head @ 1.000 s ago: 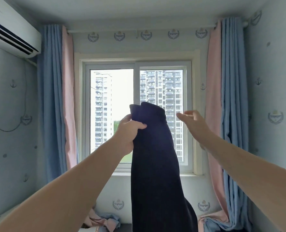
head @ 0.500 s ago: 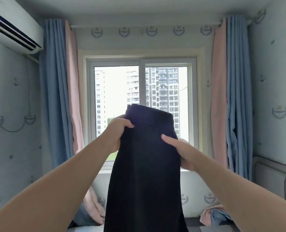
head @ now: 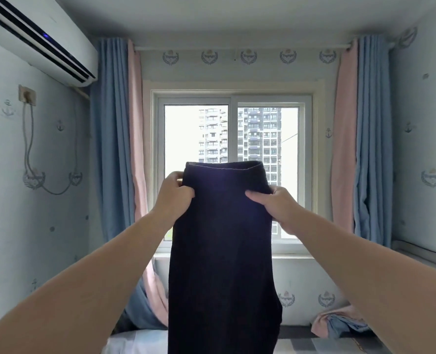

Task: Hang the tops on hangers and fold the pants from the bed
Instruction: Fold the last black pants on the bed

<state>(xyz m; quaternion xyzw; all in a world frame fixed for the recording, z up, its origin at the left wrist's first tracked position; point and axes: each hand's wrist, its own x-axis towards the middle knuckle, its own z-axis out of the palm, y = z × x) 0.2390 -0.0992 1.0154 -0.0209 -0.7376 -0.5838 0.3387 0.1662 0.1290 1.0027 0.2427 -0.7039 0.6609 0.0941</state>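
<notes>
The window [head: 233, 175] takes up the far wall between blue and pink curtains [head: 114, 139]. Under it, along the bottom edge of the view, lies the bed [head: 313, 344] with its striped sheet. The dark pants [head: 222, 264] are not lying on it but are held up in the air between the person and the glass. They hang as one narrow panel with the long axis straight up and down. The stitched top edge [head: 224, 166], which I take for the waistband, is level and uppermost. The lower end drops out of view past the bottom of the picture, so I cannot tell whether it touches the bed. A pink and blue heap of cloth [head: 339, 324] sits at the right end of the bed, well apart from the pants. The left hand [head: 173, 198] grips the left side edge just under the waistband, and the right hand [head: 273, 208] grips the right side edge a little lower. Both arms reach out about equally, so neither hand is nearer. The left fingers [head: 187, 194] are curled onto the cloth and bunch it. The right thumb [head: 253, 196] lies across the front, with the other fingers hidden behind, so the fabric is pinched between them. What matters for the fold is that the width runs from hand to hand while all the length falls below the fingers toward the bed. As I judge it, bringing the hands together would halve the pants lengthwise, and lowering them would lay the length out along the sheet.
</notes>
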